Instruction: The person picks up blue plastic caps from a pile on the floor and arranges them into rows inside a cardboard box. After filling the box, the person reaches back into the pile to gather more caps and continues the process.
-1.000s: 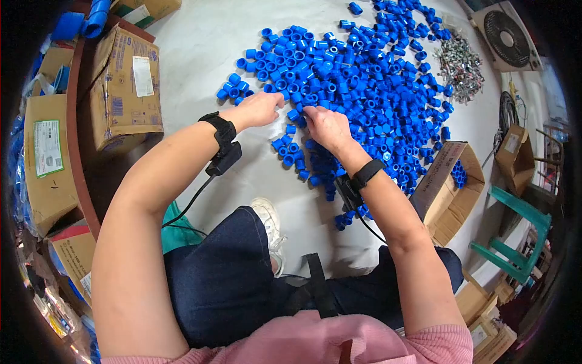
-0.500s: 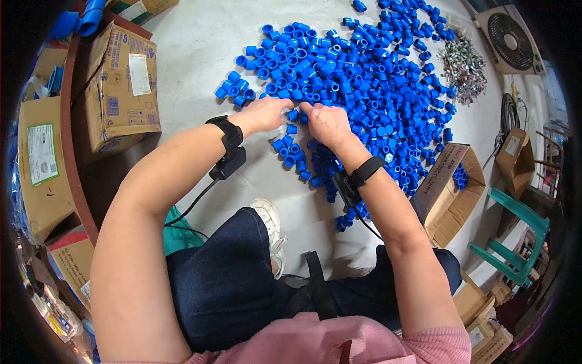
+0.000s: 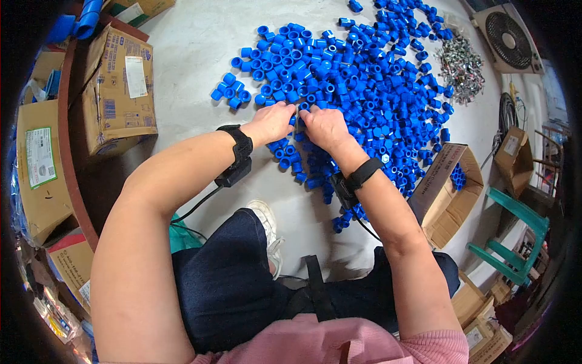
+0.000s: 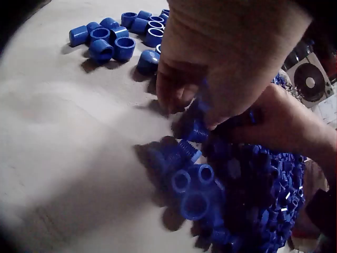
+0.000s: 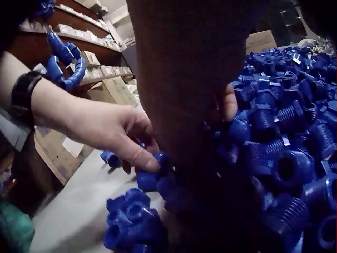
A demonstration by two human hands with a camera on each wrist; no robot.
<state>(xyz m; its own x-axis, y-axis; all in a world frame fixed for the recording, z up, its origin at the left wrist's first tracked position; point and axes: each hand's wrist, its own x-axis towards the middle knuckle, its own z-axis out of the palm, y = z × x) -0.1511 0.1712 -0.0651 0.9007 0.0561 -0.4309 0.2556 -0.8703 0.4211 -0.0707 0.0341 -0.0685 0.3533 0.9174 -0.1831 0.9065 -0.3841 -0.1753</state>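
Note:
A wide pile of blue plastic pipe fittings (image 3: 376,91) covers the floor, plain sockets along its left side and many threaded plugs elsewhere. At the pile's near-left edge my left hand (image 3: 274,123) pinches a blue threaded pipe fitting (image 4: 196,132) between thumb and fingers. Close beside it, my right hand (image 3: 327,128) reaches into the pile with bent fingers, its fingertips near the left hand's. What the right fingers hold cannot be told, as the hand's own bulk hides them. Just below the hands lies a small cluster of fittings (image 4: 195,204).
An open carton (image 3: 451,212) with some blue fittings inside stands at right, near a green stool (image 3: 515,236). A fan (image 3: 508,39) and a heap of small metallic pieces (image 3: 461,67) are at far right. Cardboard boxes (image 3: 121,91) line the left by a brown shelf edge.
My left hand has moved right and slightly toward me, from the sockets to beside the right hand, now with a fitting pinched. The right hand has barely shifted.

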